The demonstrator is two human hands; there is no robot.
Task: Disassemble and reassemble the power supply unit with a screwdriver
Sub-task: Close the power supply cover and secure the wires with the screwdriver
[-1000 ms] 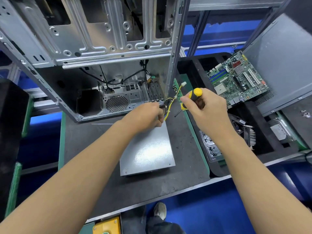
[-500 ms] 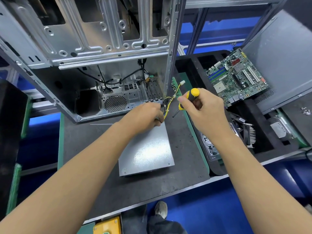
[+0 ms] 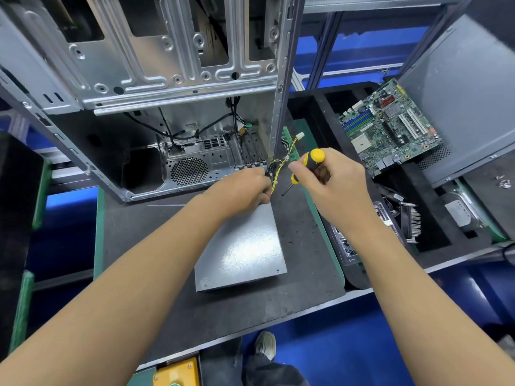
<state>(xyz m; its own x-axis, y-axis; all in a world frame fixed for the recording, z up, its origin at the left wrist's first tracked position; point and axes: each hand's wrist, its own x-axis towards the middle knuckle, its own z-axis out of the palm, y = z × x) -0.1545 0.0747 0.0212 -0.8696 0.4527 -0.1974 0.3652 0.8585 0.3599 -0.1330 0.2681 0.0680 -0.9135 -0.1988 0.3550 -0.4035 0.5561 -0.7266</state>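
While gripped, screwdriver (image 3: 312, 162) within fingers (image 3: 299, 168) (right).

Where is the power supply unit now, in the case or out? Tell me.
Out. The power supply unit lies flat on the mat in front of the open case, with the left hand holding its cable bundle.

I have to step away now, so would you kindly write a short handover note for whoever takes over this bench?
Left hand: grips the yellow and black cable bundle at the far end of the power supply unit.
Right hand: holds the screwdriver, tip pointing down, touching nothing.
Power supply unit: lies flat on the dark mat, outside the open computer case.
Done: the unit is out of the case.
Left: whether its cover screws are out cannot be told; opening it, closing it and refitting it in the case seem to remain.
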